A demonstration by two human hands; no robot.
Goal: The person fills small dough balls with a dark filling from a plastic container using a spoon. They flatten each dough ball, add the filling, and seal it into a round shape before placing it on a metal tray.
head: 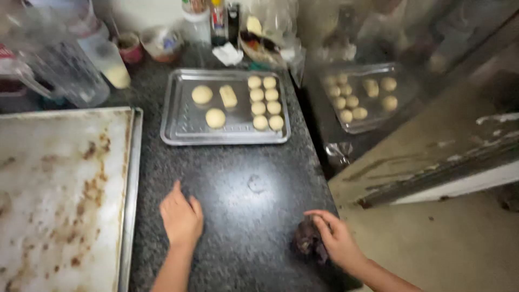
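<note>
A dark speckled counter [243, 184] runs up to a cluttered back edge, where a clear plastic jug [67, 70], a round red-rimmed tub [130, 47] and tall bottles with coloured labels [218, 19] stand. A steel tray [184, 124] carries about 11 pale dough pieces [265, 103], well beyond both hands. A stained baking sheet [59, 194] lies at the left. The left hand [181, 216] rests flat on the counter, fingers released. The right hand [338, 238] has its fingers curled on a dark crumpled cloth [307, 238] at the counter's right edge.
</note>
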